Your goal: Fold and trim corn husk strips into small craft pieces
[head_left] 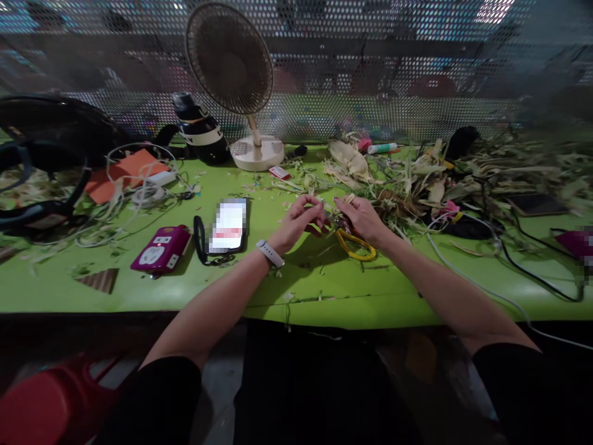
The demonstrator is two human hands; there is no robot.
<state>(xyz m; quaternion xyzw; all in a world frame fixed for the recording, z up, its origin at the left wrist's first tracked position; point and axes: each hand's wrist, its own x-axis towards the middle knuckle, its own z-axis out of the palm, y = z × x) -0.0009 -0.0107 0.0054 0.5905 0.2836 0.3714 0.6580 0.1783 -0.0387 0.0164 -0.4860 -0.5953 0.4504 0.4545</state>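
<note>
My left hand (301, 224), with a pale watch band (270, 253) at its wrist, is raised over the green table (296, 284), fingers curved and apart. Just beside it, my right hand (359, 217) is closed in a pinch on a small tuft of plant material (340, 217). Its fingers hide part of the tuft. A yellow loop (356, 247) hangs or lies directly below the right hand; whether it is held cannot be made out. Dry leaves and stalks (403, 191) are heaped behind and to the right of my hands.
A fan (257, 153) and dark bottle (204, 133) stand at the back near a perforated metal screen (324, 86). A lit phone (228, 225) and magenta box (162, 249) lie left. A white cable (467, 278) crosses the right side. A red stool (37, 402) is lower left.
</note>
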